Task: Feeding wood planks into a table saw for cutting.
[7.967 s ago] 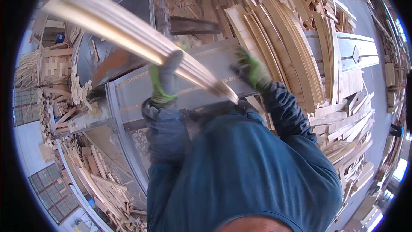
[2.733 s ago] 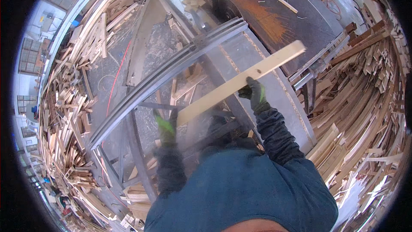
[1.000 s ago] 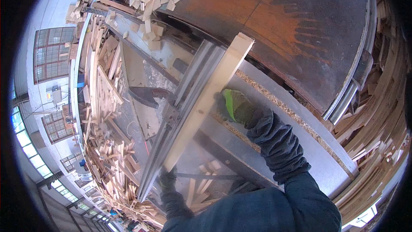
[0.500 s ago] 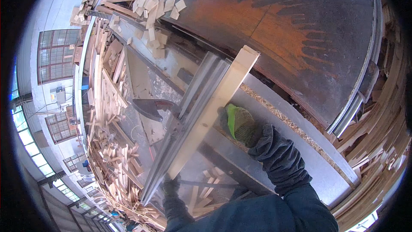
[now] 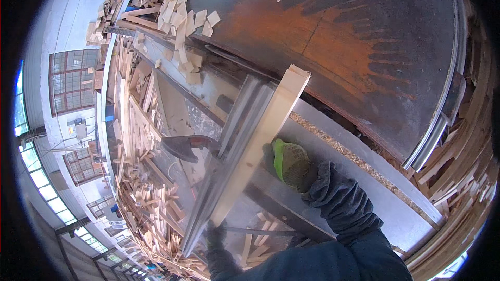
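A long pale wooden board (image 5: 255,151) lies slantwise along a grey metal fence (image 5: 229,148), its far end close to a dark steel tabletop. My right hand (image 5: 291,166), in a green and grey knit glove, is closed against the board's right side near its middle. At the board's near end is my left hand (image 5: 215,233), gloved and dim, its fingers partly hidden and apparently closed round the wood. A curved dark metal piece (image 5: 185,147) juts out left of the fence.
The wide dark tabletop (image 5: 390,36) bears an orange rust stain. A strip of wood shavings (image 5: 354,164) crosses the grey metal surface at right. Offcuts (image 5: 182,13) lie at the far left, scrap wood (image 5: 151,198) is heaped at left, and stacked strips (image 5: 463,161) fill the right.
The view has shifted slightly, so the scene sits a little lower in the picture. The board and both hands keep nearly the same places against the fence.
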`<state>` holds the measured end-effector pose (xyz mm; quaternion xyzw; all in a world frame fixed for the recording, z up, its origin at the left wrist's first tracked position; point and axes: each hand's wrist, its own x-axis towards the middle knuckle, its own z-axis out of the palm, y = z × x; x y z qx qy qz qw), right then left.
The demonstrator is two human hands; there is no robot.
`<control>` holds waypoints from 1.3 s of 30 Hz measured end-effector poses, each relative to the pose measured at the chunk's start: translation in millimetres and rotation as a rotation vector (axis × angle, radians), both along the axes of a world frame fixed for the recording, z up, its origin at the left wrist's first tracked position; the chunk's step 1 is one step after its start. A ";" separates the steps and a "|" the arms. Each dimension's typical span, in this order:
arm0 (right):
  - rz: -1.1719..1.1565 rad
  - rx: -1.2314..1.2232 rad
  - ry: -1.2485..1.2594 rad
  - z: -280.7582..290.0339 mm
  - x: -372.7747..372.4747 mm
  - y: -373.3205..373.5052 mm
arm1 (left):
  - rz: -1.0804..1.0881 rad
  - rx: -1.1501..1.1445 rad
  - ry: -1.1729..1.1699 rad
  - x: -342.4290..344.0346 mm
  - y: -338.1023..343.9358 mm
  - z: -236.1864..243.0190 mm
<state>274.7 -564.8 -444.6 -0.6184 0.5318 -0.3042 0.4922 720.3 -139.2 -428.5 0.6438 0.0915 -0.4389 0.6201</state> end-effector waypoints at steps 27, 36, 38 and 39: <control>0.006 0.035 0.016 7.5 -1.3 -3.9 | 0.089 -0.059 0.027 1.2 7.1 -2.6; -0.044 -0.004 -0.075 -3.7 2.6 3.7 | 0.190 -0.079 0.194 11.8 15.9 -1.3; -0.024 0.007 -0.073 1.2 3.0 1.7 | 0.091 -0.026 0.066 14.9 23.9 2.5; -0.017 0.019 -0.046 -0.8 0.4 0.9 | 0.086 -0.023 0.080 7.6 14.8 -3.4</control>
